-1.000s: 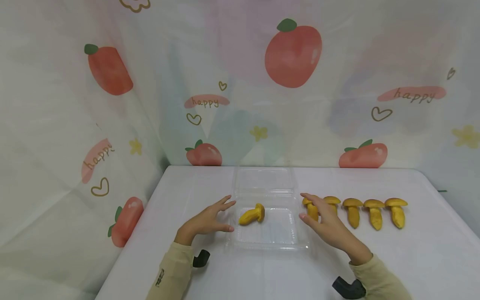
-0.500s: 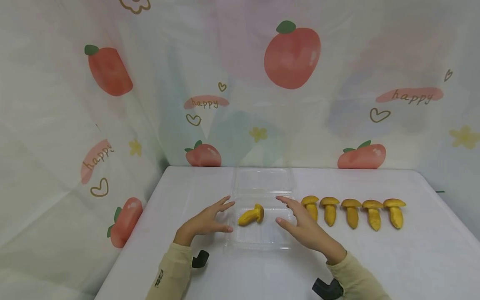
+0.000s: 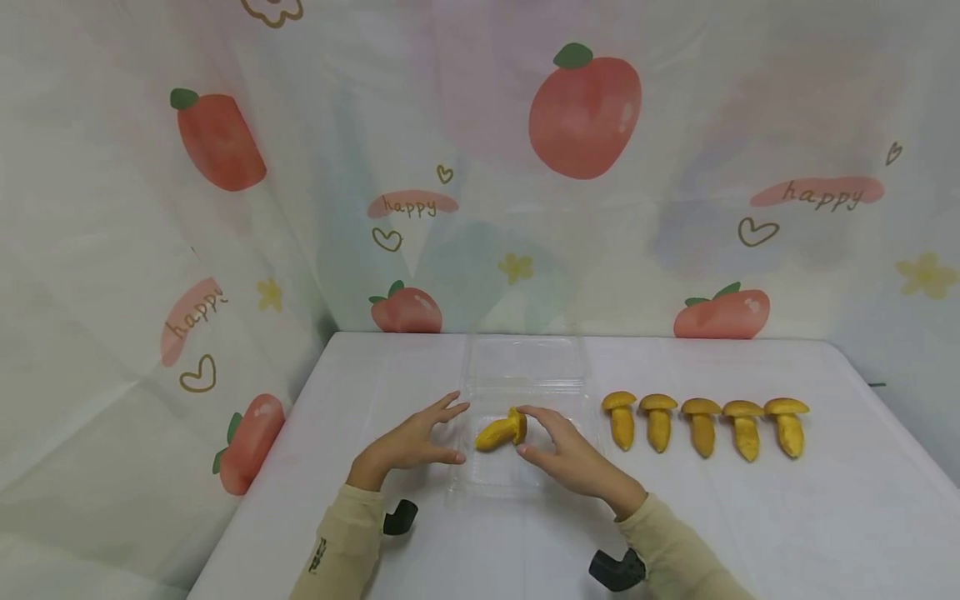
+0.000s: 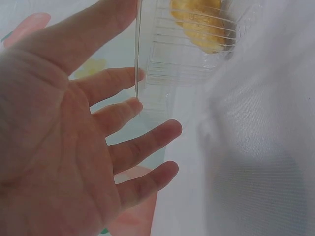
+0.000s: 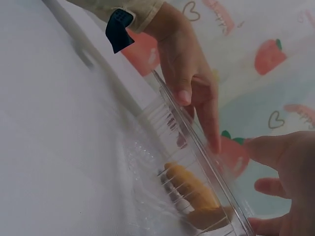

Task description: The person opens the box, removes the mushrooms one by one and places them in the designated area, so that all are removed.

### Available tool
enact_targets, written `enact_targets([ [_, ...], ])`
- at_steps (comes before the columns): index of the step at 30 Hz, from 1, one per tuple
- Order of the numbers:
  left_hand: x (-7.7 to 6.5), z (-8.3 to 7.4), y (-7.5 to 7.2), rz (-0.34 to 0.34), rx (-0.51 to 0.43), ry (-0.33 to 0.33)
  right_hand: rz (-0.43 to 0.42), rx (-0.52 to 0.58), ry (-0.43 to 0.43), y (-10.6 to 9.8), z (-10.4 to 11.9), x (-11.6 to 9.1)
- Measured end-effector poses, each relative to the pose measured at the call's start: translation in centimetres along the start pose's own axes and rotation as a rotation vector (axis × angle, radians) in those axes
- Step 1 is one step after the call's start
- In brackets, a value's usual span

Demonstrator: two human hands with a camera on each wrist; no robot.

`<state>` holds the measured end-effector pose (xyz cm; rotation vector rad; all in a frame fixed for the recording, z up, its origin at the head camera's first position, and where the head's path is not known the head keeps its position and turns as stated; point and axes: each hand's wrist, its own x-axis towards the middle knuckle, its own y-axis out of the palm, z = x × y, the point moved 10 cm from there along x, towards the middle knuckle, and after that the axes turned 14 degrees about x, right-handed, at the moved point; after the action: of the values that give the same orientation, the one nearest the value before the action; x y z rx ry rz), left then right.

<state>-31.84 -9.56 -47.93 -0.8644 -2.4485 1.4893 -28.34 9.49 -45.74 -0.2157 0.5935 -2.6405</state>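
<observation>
A clear plastic clamshell box [image 3: 487,485] lies with its lid folded back on the white table. Inside it, one yellow mushroom [image 3: 497,432] rests on its side, its cap toward the right; its stem also shows through the ribbed wall in the right wrist view. My left hand [image 3: 408,442] is spread at the box's left rim, holding nothing, its fingertips overlapping that rim in the left wrist view. My right hand [image 3: 576,460] hovers over the box, thumb and fingers apart, fingertips close to the mushroom's cap. In the right wrist view these fingers [image 5: 273,187] are above the rim.
Several more yellow mushrooms [image 3: 702,427] stand in a row to the right of the box, caps toward the back. A printed curtain [image 3: 480,167] hangs behind the white table [image 3: 750,533]. Black camera mounts [image 3: 618,570] hang under the wrists.
My right hand has moved left, from in front of the mushroom row to over the box and the mushroom's cap. My left hand has stayed at the left rim.
</observation>
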Motion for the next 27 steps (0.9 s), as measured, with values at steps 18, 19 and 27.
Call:
enact_targets([
  [18, 0.0, -0.1, -0.1, -0.002, -0.013, 0.007, 0.085, -0.062, 0.075, 2.2, -0.8, 1.6],
  [19, 0.0, -0.1, -0.1, -0.003, -0.012, 0.006, 0.07, -0.06, 0.073, 2.0, -0.8, 1.6],
  [27, 0.0, 0.0, 0.0, -0.006, -0.027, 0.018, -0.085, 0.032, 0.045, 0.0, -0.7, 1.6],
])
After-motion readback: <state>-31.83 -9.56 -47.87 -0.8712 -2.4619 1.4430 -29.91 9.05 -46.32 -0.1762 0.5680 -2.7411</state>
